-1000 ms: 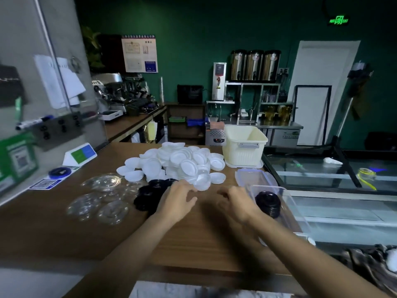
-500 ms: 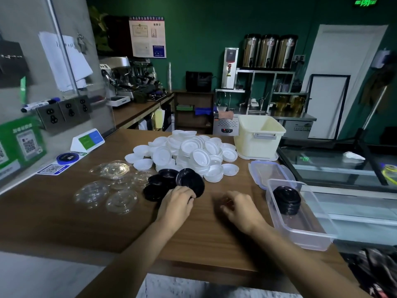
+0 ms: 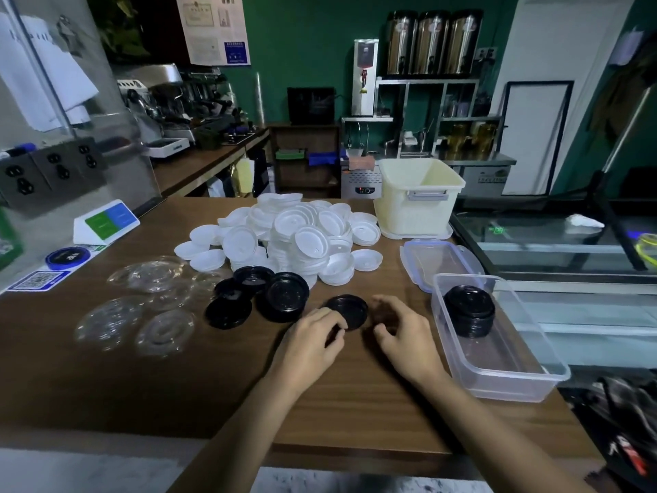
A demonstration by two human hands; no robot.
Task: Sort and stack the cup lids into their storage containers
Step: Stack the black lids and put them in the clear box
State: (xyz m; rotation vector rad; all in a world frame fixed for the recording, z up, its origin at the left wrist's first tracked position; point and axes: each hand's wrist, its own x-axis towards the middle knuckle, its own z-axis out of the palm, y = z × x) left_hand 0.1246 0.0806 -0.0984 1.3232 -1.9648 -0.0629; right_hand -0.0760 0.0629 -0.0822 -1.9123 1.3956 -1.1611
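My left hand [image 3: 312,341] pinches the near edge of a black lid [image 3: 348,310] lying on the wooden counter [image 3: 177,386]. My right hand [image 3: 405,332] hovers just right of that lid with fingers curled and holding nothing. Several more black lids [image 3: 270,297] lie to the left. A stack of black lids [image 3: 469,309] stands inside a clear plastic container [image 3: 512,371] at the right. A heap of white lids [image 3: 302,236] fills the counter's middle back. Clear lids [image 3: 142,307] are spread out at the left.
A cream bin [image 3: 419,197] stands behind the clear container, with a clear container cover [image 3: 441,257] flat beside it. A small sign stand [image 3: 106,220] and a blue disc [image 3: 65,257] sit at the far left. The counter's right edge drops beside the container.
My left hand has drawn one black lid out of the black group to the right, between both hands. My right hand's fingers have opened wider beside it. The camera moved closer.
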